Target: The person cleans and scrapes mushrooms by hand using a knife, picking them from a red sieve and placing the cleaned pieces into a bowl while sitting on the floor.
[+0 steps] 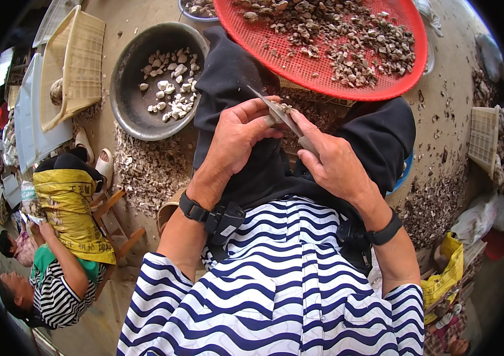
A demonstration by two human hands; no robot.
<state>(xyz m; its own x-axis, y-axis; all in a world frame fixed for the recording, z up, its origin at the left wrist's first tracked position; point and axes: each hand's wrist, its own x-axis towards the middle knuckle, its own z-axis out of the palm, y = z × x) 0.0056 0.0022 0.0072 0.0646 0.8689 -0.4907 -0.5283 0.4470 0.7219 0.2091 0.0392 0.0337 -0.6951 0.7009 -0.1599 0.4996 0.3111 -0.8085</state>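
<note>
My left hand (236, 138) pinches a small pale chunk (272, 119) between thumb and fingers, above my lap. A knife (293, 126) is gripped in my right hand (341, 162), its blade slanting across the chunk and hiding part of it. Both hands almost meet between my knees. Beyond them, a red plastic sieve tray (350, 93) rests near my right knee and bears many brown and grey chunks (354, 58). Left of my left knee, a dark round basin (129, 104) holds several whitish pieces (180, 107).
Brown peelings (145, 173) cover the floor on the left, and more lie at right (434, 209). A cream plastic basket (85, 58) stands at upper left; another basket (483, 133) with lumps is at far right. A person in a yellow apron (65, 209) sits at left.
</note>
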